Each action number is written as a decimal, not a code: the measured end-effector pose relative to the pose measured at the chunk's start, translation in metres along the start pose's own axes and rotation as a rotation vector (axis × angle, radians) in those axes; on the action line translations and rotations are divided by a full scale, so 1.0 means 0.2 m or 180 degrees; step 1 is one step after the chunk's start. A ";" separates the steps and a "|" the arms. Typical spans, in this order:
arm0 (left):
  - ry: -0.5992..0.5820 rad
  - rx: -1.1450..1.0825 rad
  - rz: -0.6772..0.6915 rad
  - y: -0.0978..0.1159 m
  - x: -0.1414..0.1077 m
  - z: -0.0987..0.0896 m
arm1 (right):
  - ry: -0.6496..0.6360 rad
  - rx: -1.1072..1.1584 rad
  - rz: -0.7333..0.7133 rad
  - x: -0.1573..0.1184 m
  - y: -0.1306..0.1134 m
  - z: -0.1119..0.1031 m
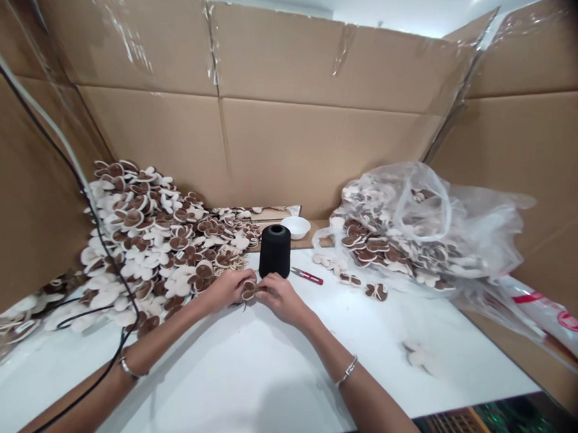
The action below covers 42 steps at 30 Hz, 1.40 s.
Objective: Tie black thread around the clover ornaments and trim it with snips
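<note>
Between my two hands, just in front of a black thread cone point(274, 251), is a small brown-and-white fabric flower piece point(248, 291). My left hand point(229, 286) grips its left side with fingers closed. From the right, my right hand point(280, 296) pinches at its edge, fingertips together. A short dark strand hangs below the piece. Red-handled thread snips point(307, 276) lie to the right of the cone. Two brown pieces with pale bows, one of them a bow-tied piece point(376, 292), rest farther right on the white tabletop point(244, 374).
A large heap of brown and white flower pieces point(149, 236) fills the left side. At the right, a clear plastic bag point(480, 231) holds more. A white bowl point(295, 227) stands behind the cone. One pale flower piece point(417, 356) lies front right. Cardboard walls point(283, 139) enclose the table; a black cable point(108, 247) hangs left.
</note>
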<state>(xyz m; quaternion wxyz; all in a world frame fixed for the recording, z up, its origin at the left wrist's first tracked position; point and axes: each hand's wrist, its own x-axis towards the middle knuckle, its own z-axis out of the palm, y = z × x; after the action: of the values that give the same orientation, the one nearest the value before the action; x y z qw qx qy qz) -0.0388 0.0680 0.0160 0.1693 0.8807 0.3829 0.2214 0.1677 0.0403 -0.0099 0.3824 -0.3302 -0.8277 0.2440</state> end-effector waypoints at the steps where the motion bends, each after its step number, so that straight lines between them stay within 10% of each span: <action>1: -0.0166 0.0341 0.0151 0.01 0.01 -0.03 | -0.0052 -0.0111 -0.0040 0.00 0.00 -0.01; 7: -0.0724 0.1916 0.1046 0.12 -0.01 -0.07 | -0.0108 -0.0580 -0.0072 -0.01 -0.01 0.00; 12: -0.0167 0.2175 0.1186 0.12 -0.16 0.03 | 0.0128 -0.0412 0.0111 0.00 -0.02 0.03; 18: 0.0989 0.0696 0.0230 0.11 -0.26 0.18 | 0.0426 -0.0026 0.0351 0.01 -0.03 0.04; 25: 0.1313 -0.1341 -0.1075 0.10 -0.17 0.26 | 0.0400 0.0816 0.0480 0.01 -0.01 0.03; 35: -0.0353 0.1133 0.0993 -0.01 0.00 -0.02 | -0.0270 -0.0625 -0.0201 -0.01 -0.03 -0.05; 42: 0.0172 0.2269 0.1526 0.08 -0.13 0.06 | -0.0060 -0.1285 -0.0059 -0.01 -0.03 0.00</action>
<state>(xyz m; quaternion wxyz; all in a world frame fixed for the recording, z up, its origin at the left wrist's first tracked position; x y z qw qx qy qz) -0.0388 0.0375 0.0062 -0.2120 0.9421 0.2243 0.1314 0.1664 0.0351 -0.0070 0.3030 -0.3902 -0.8664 0.0727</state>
